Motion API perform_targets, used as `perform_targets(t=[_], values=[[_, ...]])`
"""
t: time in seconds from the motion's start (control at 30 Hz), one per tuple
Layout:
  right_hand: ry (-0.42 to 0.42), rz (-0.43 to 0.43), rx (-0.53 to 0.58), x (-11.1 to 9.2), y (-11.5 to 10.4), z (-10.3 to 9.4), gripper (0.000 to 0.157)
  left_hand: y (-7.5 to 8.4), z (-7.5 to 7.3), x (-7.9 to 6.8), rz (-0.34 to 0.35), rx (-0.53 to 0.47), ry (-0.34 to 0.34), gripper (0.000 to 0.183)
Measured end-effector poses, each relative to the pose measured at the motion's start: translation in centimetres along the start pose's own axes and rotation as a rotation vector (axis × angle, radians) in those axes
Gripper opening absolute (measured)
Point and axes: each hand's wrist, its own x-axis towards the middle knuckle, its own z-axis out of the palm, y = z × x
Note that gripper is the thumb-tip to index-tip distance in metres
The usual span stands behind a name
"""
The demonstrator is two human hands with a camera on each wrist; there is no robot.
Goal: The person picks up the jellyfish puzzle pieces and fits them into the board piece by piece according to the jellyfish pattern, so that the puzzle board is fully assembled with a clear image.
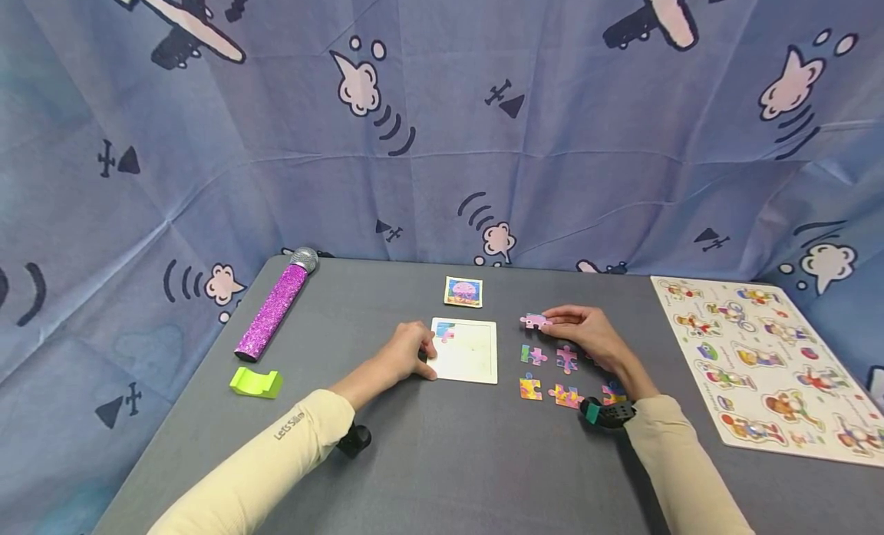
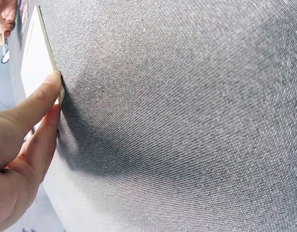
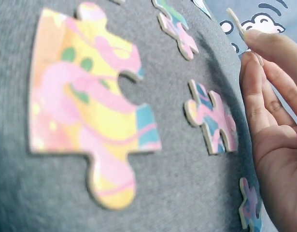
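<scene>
My left hand (image 1: 409, 351) pinches the left edge of a square white puzzle tray (image 1: 476, 360), thumb on the near corner; the left wrist view shows the same grip on the tray (image 2: 36, 63). One blue and pink puzzle piece (image 1: 444, 332) sits in the tray's far left corner. To the right, my right hand (image 1: 587, 335) holds a pink jigsaw piece (image 1: 534, 321) by its edge, raised off the table in the right wrist view. Below that hand lie several loose pieces, among them a green and pink one (image 1: 534, 355) and a yellow one (image 3: 85, 92). Part of the group is hidden by the right wrist.
A small jellyfish picture card (image 1: 463, 291) lies beyond the tray. At the left are a glittery purple microphone (image 1: 276, 308) and a lime green block (image 1: 256, 382). A large board of sports figures (image 1: 753, 374) lies at the right. A patterned curtain (image 1: 442, 174) hangs behind the table.
</scene>
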Motion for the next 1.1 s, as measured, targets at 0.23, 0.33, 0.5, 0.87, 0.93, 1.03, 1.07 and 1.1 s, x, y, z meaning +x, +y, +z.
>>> perform_targets(t=[0.23, 0.33, 0.5, 0.87, 0.93, 1.03, 1.07, 1.1], values=[[0.005, -0.001, -0.008, 0.1, -0.2, 0.5, 0.042, -0.1, 0.0, 0.0, 0.016, 0.013, 0.007, 0.028], [-0.005, -0.005, 0.003, 0.3, -0.2, 0.7, 0.044, -0.1, 0.0, 0.0, 0.011, 0.014, 0.006, 0.028], [-0.027, -0.014, 0.018, 0.6, -0.3, 1.5, 0.044, -0.1, 0.0, 0.0, 0.018, 0.006, 0.006, 0.028], [-0.043, -0.031, 0.039, 0.8, -1.1, 3.4, 0.041, -0.4, 0.1, 0.0, 0.042, 0.002, 0.01, 0.029], [-0.035, -0.035, 0.025, 0.9, -1.1, 3.7, 0.041, -0.3, 0.1, 0.0, 0.026, -0.012, 0.007, 0.029], [-0.02, -0.037, 0.014, 0.9, -1.2, 4.1, 0.04, -0.3, 0.1, 0.0, 0.03, -0.004, 0.011, 0.029], [-0.016, -0.039, 0.016, 1.0, -1.2, 4.3, 0.039, -0.3, 0.0, 0.0, 0.028, -0.002, 0.012, 0.029], [-0.015, -0.041, 0.015, 1.0, -1.2, 4.4, 0.039, -0.2, 0.0, 0.0, 0.031, 0.006, 0.014, 0.029]])
